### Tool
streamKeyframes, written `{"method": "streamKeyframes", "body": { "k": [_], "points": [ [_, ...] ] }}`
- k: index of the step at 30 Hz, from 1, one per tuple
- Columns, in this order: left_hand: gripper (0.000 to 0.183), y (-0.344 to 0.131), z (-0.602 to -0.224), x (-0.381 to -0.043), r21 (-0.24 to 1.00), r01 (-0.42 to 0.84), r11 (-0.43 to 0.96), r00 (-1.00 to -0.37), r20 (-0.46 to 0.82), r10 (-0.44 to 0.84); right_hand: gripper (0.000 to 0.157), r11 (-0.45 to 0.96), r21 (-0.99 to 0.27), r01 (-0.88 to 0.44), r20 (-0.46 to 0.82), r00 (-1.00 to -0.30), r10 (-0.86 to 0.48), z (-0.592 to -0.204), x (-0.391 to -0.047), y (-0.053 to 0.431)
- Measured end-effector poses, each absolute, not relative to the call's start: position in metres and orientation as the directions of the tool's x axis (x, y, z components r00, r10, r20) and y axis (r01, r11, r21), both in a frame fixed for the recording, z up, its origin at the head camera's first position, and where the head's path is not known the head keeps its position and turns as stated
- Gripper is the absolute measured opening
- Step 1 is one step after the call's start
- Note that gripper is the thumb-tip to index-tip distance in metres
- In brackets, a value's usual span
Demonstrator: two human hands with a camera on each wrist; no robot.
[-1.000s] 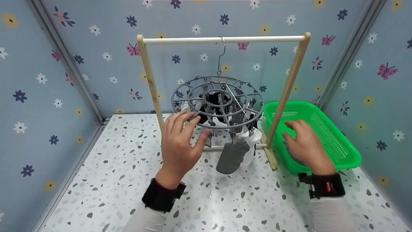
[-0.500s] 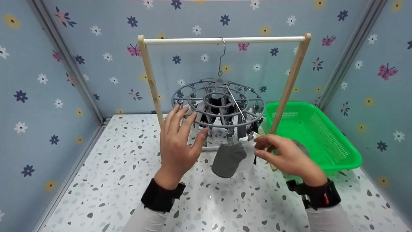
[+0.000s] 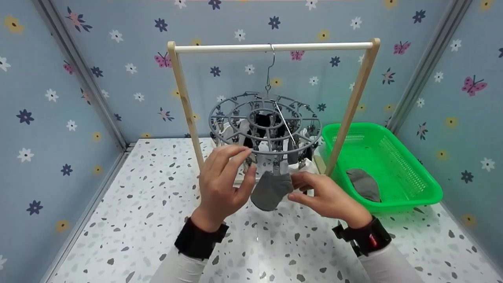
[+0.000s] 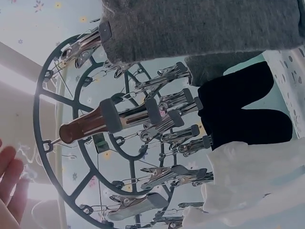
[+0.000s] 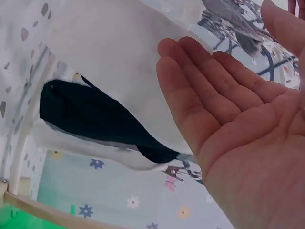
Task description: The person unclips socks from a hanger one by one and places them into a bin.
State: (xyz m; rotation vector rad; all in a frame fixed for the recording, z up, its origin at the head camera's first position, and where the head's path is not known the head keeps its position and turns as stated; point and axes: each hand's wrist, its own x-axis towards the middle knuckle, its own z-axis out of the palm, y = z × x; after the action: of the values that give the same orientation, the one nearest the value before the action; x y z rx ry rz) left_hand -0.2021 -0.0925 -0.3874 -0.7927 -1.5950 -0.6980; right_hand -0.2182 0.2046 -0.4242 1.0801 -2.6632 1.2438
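From a round grey clip hanger (image 3: 271,153) hang several socks. A grey sock (image 3: 269,190) hangs at the front from a metal clip (image 3: 276,168), with a white sock (image 5: 109,52) behind it. My right hand (image 3: 330,194) is beside the grey sock's right edge, its fingers extended in the right wrist view. Whether they touch a sock I cannot tell. My left hand (image 3: 224,184) is by the ring's front left edge, fingers loosely bent, near a free clip (image 4: 90,124). Black socks (image 4: 243,105) hang farther in.
A wooden stand (image 3: 349,110) carries the hanger on its top bar (image 3: 314,47). To its right is a green basket (image 3: 397,173) with a grey sock (image 3: 363,184) inside. Flower-patterned walls (image 3: 141,94) enclose the speckled table (image 3: 129,220).
My right hand has moved left from the basket to the hanging socks, uncovering the grey sock in the basket. The hanger has turned a little, shifting the front grey sock left.
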Motion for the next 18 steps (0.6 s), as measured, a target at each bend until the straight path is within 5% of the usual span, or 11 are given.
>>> {"method": "streamKeyframes", "body": {
  "k": [10,18],
  "points": [
    [0.021,-0.083,-0.398,-0.205,0.01,0.847,0.531,-0.193,0.937,0.29,0.051,0.406,-0.719,-0.564,0.272,-0.766,-0.582,-0.441,-0.221,0.188],
    [0.032,-0.076,-0.409,-0.205,0.088,0.788,0.61,-0.357,0.872,0.336,0.047,0.322,-0.755,-0.571,0.321,-0.75,-0.578,-0.456,-0.224,0.175]
  ]
}}
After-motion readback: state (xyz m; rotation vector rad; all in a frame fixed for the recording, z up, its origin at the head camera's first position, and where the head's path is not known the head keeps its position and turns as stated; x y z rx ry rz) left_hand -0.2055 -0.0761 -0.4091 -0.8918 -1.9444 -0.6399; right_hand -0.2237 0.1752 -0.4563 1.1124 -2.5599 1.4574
